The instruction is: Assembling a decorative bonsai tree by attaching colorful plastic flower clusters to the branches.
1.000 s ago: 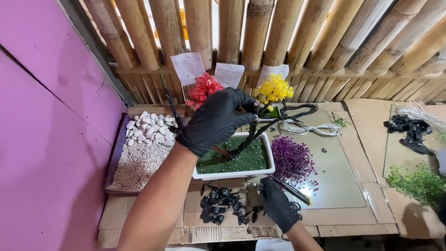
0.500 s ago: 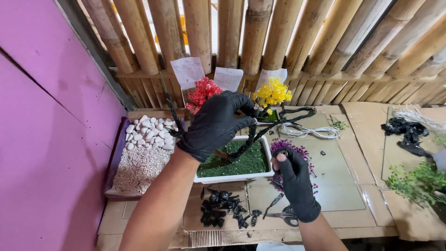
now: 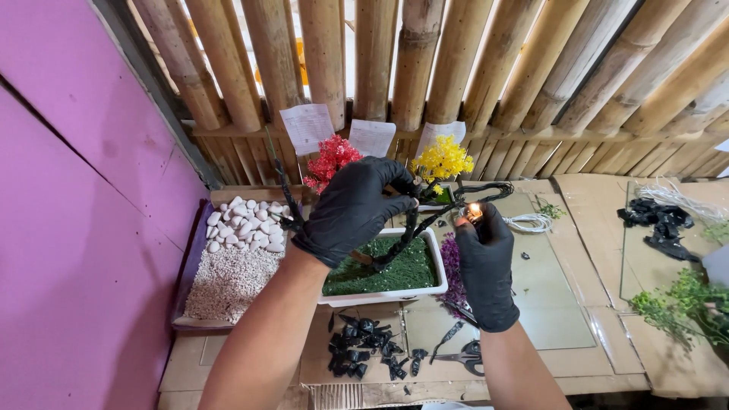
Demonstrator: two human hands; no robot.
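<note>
My left hand, in a black glove, grips the black wrapped trunk and branches of a small artificial tree. The tree stands in a white rectangular pot filled with green moss. My right hand, also gloved in black, holds a lit lighter with a small flame next to a black branch tip. Red and yellow artificial flower clusters stand just behind the pot.
A tray of white pebbles and fine gravel sits at left. Black wrapped pieces and scissors lie in front. A purple flower cluster, white cord, green sprigs and black scraps lie right. Bamboo wall behind.
My right hand rose from the scissors at the front edge up to the branch and now holds a burning lighter there. My left hand kept its grip on the tree.
</note>
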